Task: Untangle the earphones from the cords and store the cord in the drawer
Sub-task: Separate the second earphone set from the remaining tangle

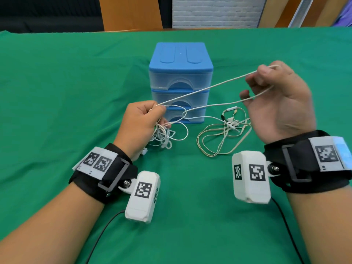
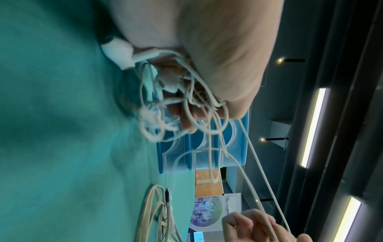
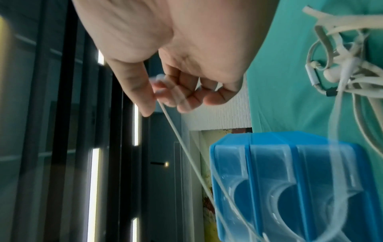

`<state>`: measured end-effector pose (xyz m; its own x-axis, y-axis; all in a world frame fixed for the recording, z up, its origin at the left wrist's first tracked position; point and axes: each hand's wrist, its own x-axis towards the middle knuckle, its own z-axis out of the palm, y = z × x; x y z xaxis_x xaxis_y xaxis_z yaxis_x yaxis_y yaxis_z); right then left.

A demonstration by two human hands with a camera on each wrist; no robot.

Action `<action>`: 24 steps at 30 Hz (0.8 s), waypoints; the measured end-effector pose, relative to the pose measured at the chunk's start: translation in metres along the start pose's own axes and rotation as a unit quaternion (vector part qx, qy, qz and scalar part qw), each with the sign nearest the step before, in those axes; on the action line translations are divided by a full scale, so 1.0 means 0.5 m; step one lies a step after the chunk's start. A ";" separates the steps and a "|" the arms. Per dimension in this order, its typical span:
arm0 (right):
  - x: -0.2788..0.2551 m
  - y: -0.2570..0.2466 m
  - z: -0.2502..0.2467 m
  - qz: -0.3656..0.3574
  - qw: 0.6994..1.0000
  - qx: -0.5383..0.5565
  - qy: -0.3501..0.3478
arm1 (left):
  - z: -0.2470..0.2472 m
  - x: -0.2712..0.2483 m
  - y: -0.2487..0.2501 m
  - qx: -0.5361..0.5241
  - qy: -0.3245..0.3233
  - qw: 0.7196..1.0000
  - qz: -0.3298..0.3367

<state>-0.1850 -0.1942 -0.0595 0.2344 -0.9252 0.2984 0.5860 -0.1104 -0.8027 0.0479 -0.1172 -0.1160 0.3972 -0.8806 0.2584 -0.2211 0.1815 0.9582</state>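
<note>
My left hand point(image 1: 142, 122) grips a tangled bunch of white earphones and cord point(image 1: 163, 135) just in front of the blue drawer unit point(image 1: 181, 80). From that bunch a white cord point(image 1: 207, 86) runs taut up to my right hand point(image 1: 276, 98), which is raised at the right and pinches the cord's loop between thumb and fingers point(image 3: 153, 91). In the left wrist view the earbuds point(image 2: 167, 83) and a white plug point(image 2: 118, 54) hang under my palm. A second cream-coloured cable bundle point(image 1: 224, 134) lies on the cloth below my right hand.
The three-drawer unit point(image 3: 290, 188) stands mid-table with all drawers closed. Green cloth point(image 1: 57, 92) covers the whole table. Wooden panels and a white brick wall point(image 1: 215, 12) stand behind the far edge.
</note>
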 end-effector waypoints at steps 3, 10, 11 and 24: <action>-0.006 -0.010 0.000 0.003 0.999 0.034 -0.029 | -0.001 0.000 -0.003 -0.012 -0.011 1.000 -0.009; 0.002 0.000 -0.001 -0.051 0.984 -0.172 -0.007 | -0.011 0.007 -0.007 -0.024 0.031 0.999 -0.032; 0.005 0.002 -0.001 -0.064 0.976 -0.209 0.022 | -0.014 0.008 -0.008 -0.029 0.039 0.998 -0.036; 0.010 0.020 0.007 -0.085 0.946 -0.293 0.108 | -0.012 0.000 0.004 -0.067 -0.042 0.997 -0.021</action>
<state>-0.1752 -0.1988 -0.0644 -0.0255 -0.9218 0.3868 0.0558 -0.3876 -0.9201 0.0528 -0.1143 -0.1136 0.3264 -0.9210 0.2127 -0.0824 0.1964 0.9771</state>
